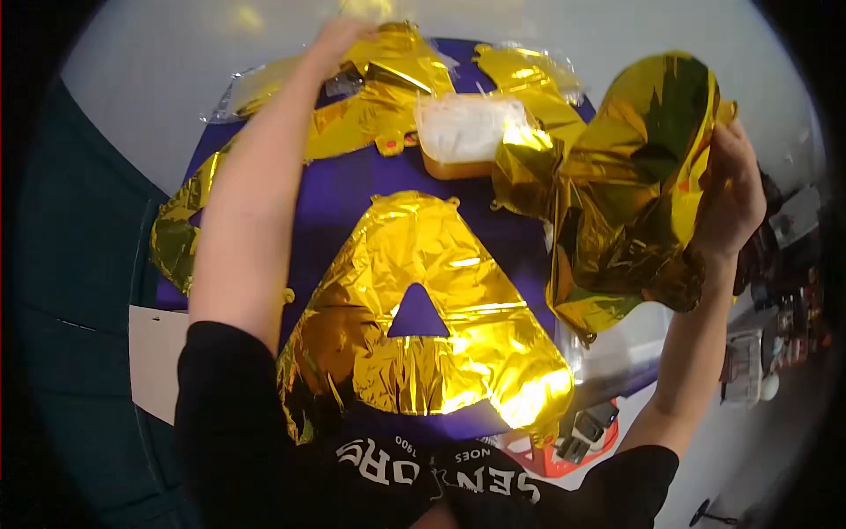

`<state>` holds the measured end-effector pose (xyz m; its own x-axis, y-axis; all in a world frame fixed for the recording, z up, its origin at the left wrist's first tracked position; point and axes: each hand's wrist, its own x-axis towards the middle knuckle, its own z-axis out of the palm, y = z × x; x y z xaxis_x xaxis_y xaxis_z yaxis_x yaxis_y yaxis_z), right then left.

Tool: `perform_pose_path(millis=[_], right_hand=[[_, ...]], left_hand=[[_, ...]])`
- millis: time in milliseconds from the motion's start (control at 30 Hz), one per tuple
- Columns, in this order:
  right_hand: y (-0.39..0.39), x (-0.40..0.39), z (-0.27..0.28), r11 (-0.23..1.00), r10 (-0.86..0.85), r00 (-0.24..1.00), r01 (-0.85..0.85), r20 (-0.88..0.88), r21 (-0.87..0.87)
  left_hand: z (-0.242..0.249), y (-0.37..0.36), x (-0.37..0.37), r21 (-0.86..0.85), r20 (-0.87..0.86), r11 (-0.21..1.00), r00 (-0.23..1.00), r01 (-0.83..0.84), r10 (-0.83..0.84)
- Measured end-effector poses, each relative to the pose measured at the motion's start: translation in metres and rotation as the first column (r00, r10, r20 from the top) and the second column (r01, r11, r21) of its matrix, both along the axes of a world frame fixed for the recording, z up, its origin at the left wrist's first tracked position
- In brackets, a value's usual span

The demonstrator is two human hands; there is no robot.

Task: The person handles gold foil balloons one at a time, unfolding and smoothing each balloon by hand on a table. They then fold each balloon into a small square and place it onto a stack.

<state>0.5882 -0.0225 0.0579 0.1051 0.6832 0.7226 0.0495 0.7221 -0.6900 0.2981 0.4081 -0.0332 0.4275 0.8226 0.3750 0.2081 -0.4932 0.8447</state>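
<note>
My right hand [738,189] is closed on the edge of a crumpled gold foil balloon [639,167], raised at the right; its letter shape is hard to read. My left hand [342,40] reaches to the far side, fingers pressed at the top edge of another gold foil balloon [401,66]; they look slightly blurred. Between my arms, close to my body, a flat uninflated foil balloon shaped like the letter A [419,247] lies on the purple table [330,189]. Its triangular hole shows the purple surface beneath.
A plastic tub with white contents [467,137] stands behind the A. More gold foil [533,70] and clear wrapping [231,99] lie along the far edge, with another foil piece [181,225] at left. Dark objects [586,432] rest on something red at lower right.
</note>
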Motion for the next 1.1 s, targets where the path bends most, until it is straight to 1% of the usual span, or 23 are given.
perform_pose_path(millis=[33,67,100,133,167,200,267,300,333,400,433,467,500,533,600,633,700,767,833,867,933,1067,1100], right_hand=[[0.001,-0.004,0.003,0.999,0.038,0.999,-0.039,0.017,0.012],[0.001,-0.007,0.003,0.997,0.075,0.997,-0.075,0.033,0.024],[0.003,0.005,0.002,0.998,0.053,0.994,-0.056,0.091,0.028],[0.005,0.017,0.001,0.999,0.03,0.988,-0.036,0.149,0.035],[0.007,0.029,0.0,0.999,0.007,0.979,-0.016,0.205,0.045],[0.008,0.027,-0.005,0.965,-0.248,0.942,0.222,0.225,0.136],[0.003,0.014,0.002,0.923,-0.374,0.903,0.342,0.212,0.174],[0.011,0.0,0.008,0.991,-0.128,0.969,0.116,0.213,0.067],[0.025,-0.017,0.012,0.992,0.125,0.975,-0.12,0.183,-0.04],[0.018,-0.036,0.017,0.988,0.142,0.95,-0.155,0.279,0.024],[0.014,-0.046,0.019,0.983,0.148,0.934,-0.175,0.325,0.056],[0.011,-0.042,0.019,0.975,0.049,0.901,-0.136,0.432,0.174],[0.008,-0.045,0.017,0.969,-0.035,0.88,-0.085,0.473,0.23],[0.001,-0.055,0.013,0.969,-0.088,0.858,-0.045,0.506,0.243],[-0.012,-0.075,0.006,0.967,-0.147,0.808,-0.005,0.57,0.257],[-0.02,-0.085,0.0,0.967,-0.163,0.781,0.004,0.603,0.256],[-0.034,-0.107,-0.01,0.969,-0.18,0.732,0.016,0.657,0.248],[-0.046,-0.128,-0.022,0.972,-0.178,0.695,0.012,0.697,0.235],[-0.055,-0.147,-0.032,0.973,-0.175,0.661,0.002,0.73,0.231],[-0.058,-0.156,-0.037,0.974,-0.172,0.648,-0.003,0.742,0.228],[-0.06,-0.17,-0.046,0.975,-0.169,0.622,-0.01,0.765,0.223],[-0.068,-0.198,-0.063,0.979,-0.154,0.58,-0.019,0.8,0.202],[-0.073,-0.205,-0.066,0.987,-0.127,0.556,-0.008,0.822,0.158]], left_hand=[[0.0,0.005,-0.001,0.007,0.03,0.999,0.999,-0.039,0.039],[-0.001,0.024,-0.008,-0.037,0.047,0.998,0.997,-0.058,0.059],[-0.002,0.037,-0.011,-0.078,0.066,0.994,0.995,-0.076,0.081],[0.008,0.011,-0.009,-0.141,0.021,0.986,0.995,-0.094,0.098],[0.034,-0.035,-0.009,-0.2,-0.024,0.973,0.993,-0.117,0.114],[0.057,-0.073,-0.007,-0.253,-0.065,0.957,0.99,-0.141,0.128],[0.075,-0.108,-0.002,-0.268,-0.277,0.955,0.96,-0.128,0.051],[0.083,-0.125,0.0,-0.27,-0.375,0.955,0.927,-0.121,0.012],[0.089,-0.151,0.003,-0.305,-0.309,0.95,0.95,-0.063,-0.037],[0.095,-0.211,0.002,-0.373,-0.168,0.926,0.977,0.058,-0.129],[0.096,-0.236,-0.001,-0.381,-0.172,0.918,0.966,0.114,-0.191],[0.098,-0.259,-0.005,-0.387,-0.176,0.906,0.951,0.173,-0.256],[0.099,-0.285,-0.015,-0.486,-0.137,0.819,0.899,0.305,-0.417],[0.092,-0.3,-0.026,-0.563,-0.085,0.726,0.846,0.395,-0.526],[0.07,-0.325,-0.045,-0.681,0.024,0.53,0.739,0.505,-0.673],[0.057,-0.347,-0.053,-0.657,0.083,0.529,0.749,0.537,-0.658],[0.044,-0.387,-0.059,-0.733,0.268,0.442,0.817,0.517,-0.511],[0.024,-0.397,-0.071,-0.668,0.537,0.256,0.69,0.699,-0.485],[0.013,-0.406,-0.079,-0.691,0.603,0.26,0.737,0.674,-0.305],[0.01,-0.414,-0.084,-0.776,0.529,0.321,0.837,0.543,-0.138],[0.004,-0.419,-0.087,-0.848,0.46,0.302,0.888,0.436,0.008],[0.005,-0.414,-0.087,-0.816,0.559,0.109,0.823,0.568,-0.1],[0.004,-0.413,-0.087,-0.895,0.446,0.004,0.895,0.446,0.019]])
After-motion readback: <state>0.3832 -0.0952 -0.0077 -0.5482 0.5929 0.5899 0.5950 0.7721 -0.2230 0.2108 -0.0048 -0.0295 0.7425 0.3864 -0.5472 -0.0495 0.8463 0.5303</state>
